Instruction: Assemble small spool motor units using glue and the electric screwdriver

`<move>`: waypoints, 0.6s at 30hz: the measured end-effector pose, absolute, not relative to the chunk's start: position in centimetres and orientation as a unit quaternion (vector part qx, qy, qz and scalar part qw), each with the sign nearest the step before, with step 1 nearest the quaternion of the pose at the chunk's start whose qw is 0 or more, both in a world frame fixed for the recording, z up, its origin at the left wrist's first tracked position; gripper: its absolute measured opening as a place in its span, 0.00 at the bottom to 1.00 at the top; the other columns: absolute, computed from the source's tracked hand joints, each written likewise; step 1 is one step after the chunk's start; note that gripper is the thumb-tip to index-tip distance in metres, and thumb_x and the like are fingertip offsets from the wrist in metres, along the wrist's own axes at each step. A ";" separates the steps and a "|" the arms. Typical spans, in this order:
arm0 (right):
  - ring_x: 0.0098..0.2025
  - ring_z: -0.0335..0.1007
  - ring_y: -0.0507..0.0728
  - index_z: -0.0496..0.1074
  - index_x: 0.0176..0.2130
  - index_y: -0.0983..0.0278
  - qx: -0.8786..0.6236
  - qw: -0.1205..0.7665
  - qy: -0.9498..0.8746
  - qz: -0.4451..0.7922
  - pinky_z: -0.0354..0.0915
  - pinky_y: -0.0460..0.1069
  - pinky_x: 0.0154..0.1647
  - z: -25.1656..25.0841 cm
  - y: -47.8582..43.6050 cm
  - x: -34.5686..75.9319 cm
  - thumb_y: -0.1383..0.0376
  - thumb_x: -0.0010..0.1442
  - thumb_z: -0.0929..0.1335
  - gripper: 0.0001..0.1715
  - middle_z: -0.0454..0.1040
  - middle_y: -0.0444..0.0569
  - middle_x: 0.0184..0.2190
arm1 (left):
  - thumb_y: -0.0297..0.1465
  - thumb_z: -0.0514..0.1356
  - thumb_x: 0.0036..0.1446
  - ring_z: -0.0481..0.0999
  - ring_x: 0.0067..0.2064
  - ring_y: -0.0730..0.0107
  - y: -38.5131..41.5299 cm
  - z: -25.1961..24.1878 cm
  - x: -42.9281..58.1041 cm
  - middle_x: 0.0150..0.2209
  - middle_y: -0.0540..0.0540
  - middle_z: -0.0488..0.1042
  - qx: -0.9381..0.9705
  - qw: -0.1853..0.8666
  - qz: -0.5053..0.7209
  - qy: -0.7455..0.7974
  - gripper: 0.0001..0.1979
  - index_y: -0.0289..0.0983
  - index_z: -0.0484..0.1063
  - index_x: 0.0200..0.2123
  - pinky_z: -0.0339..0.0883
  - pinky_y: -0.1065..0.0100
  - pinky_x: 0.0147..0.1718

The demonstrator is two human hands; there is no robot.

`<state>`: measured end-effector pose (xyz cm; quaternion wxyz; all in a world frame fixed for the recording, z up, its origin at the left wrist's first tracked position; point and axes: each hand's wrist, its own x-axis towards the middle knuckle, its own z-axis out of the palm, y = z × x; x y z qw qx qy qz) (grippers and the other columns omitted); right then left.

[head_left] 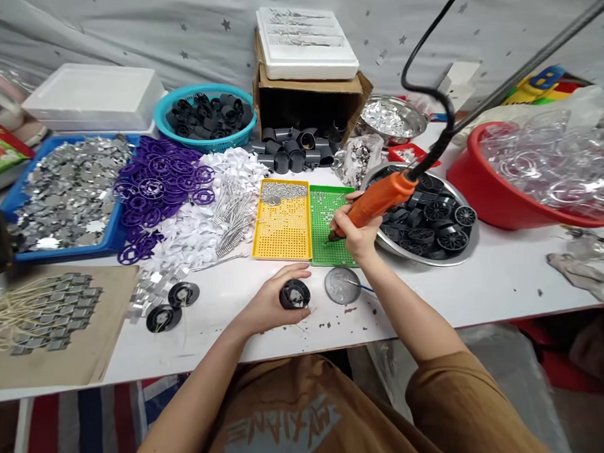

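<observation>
A round black plastic part [295,294] stands on the white table near its front edge, with my left hand [272,301] curled round it, thumb and fingers on opposite sides. My right hand [356,229] grips an orange electric screwdriver [381,199], whose cable rises at the upper right. The tool's tip points down at the green perforated tray [333,250], which holds small white and metal pieces. Beside it lies a yellow perforated tray [283,244] with many small screws. A round dish [342,285] of grey paste with a thin blue stick sits between my forearms.
At left are a blue tray [113,236] of silver pieces, purple rings [162,179], white pieces [182,238] and wired grey blocks [60,310]. A steel bowl [470,246] of black parts and a red basin [486,202] stand at right. A cardboard box [270,87] is behind.
</observation>
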<state>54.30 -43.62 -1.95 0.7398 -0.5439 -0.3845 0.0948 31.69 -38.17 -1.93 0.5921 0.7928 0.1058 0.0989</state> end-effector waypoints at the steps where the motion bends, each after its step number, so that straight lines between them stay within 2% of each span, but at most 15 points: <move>1: 0.18 0.65 0.50 0.64 0.41 0.58 -0.539 0.744 -0.386 0.091 0.66 0.49 0.22 -1.3 -43.8 54.2 0.62 0.54 0.72 0.17 0.68 0.35 0.21 | 0.29 0.66 0.48 0.60 0.65 0.55 -38.3 -1.9 31.7 0.63 0.37 0.61 0.795 0.589 0.098 0.104 0.29 0.39 0.67 0.55 0.53 0.52 0.63; 6: 0.18 0.65 0.50 0.65 0.40 0.58 -0.526 0.756 -0.380 0.082 0.67 0.49 0.22 1.4 -45.1 53.2 0.62 0.54 0.72 0.15 0.67 0.35 0.20 | 0.32 0.67 0.46 0.55 0.67 0.52 -38.8 -2.0 33.0 0.67 0.36 0.53 0.806 0.575 0.076 0.122 0.33 0.38 0.66 0.57 0.49 0.52 0.65; 9: 0.17 0.64 0.50 0.65 0.42 0.58 -0.523 0.761 -0.372 0.094 0.68 0.49 0.22 2.0 -46.0 52.3 0.61 0.54 0.71 0.16 0.65 0.35 0.19 | 0.33 0.68 0.46 0.55 0.67 0.50 -39.0 -2.5 34.3 0.68 0.36 0.52 0.811 0.571 0.063 0.109 0.32 0.37 0.67 0.56 0.50 0.51 0.65; 13: 0.17 0.65 0.50 0.64 0.43 0.58 -0.502 0.770 -0.377 0.113 0.69 0.49 0.23 2.3 -46.5 51.7 0.62 0.54 0.71 0.18 0.65 0.34 0.19 | 0.34 0.68 0.46 0.58 0.66 0.50 -38.9 -3.2 36.0 0.65 0.35 0.57 0.811 0.577 0.065 0.068 0.31 0.37 0.68 0.55 0.51 0.50 0.64; 18: 0.17 0.65 0.50 0.64 0.43 0.57 -0.513 0.770 -0.371 0.081 0.68 0.50 0.23 2.7 -46.2 52.4 0.60 0.54 0.71 0.18 0.66 0.35 0.19 | 0.34 0.68 0.45 0.68 0.59 0.54 -37.1 -3.0 37.1 0.56 0.36 0.69 0.804 0.584 0.083 0.074 0.27 0.35 0.71 0.50 0.57 0.50 0.61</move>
